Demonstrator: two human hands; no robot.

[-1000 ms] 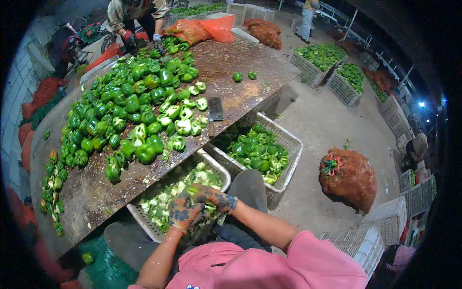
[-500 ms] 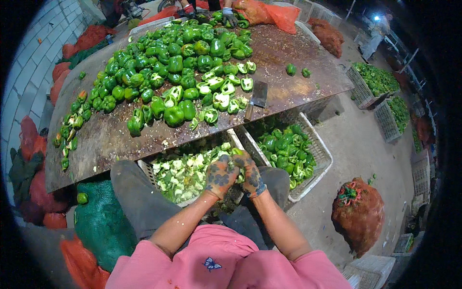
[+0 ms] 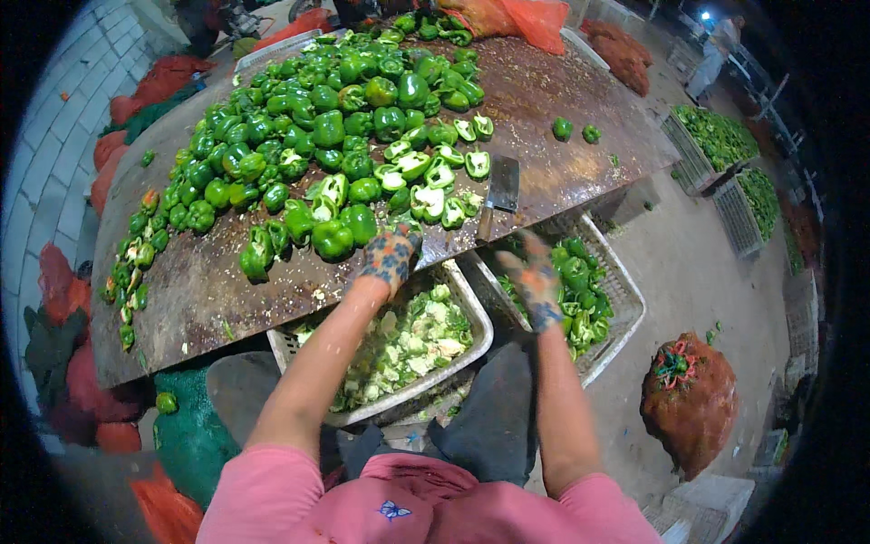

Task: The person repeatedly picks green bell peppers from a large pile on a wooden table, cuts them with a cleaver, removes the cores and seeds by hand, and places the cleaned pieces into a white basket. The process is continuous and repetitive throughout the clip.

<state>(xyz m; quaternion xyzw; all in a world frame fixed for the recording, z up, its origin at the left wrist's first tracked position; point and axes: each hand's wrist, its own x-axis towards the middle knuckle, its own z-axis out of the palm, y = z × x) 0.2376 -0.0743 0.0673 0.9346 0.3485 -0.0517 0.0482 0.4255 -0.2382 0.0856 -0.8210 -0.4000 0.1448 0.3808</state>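
Reaching over the worktop's (image 3: 208, 290) near edge, the gloved left hand (image 3: 391, 254) touches a green pepper (image 3: 333, 238), while the right hand (image 3: 535, 276), open and empty, hovers near the cleaver (image 3: 500, 192).

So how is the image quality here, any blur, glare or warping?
Head view: strong fisheye bending of the table edges, black vignette at the rim; the right hand is motion-blurred, the left hand sharper; lamp glare top right; peppers evenly lit.

Tied red mesh sack (image 3: 689, 403) on the floor, orange sacks (image 3: 521, 18) behind, far crates of peppers (image 3: 720, 136)
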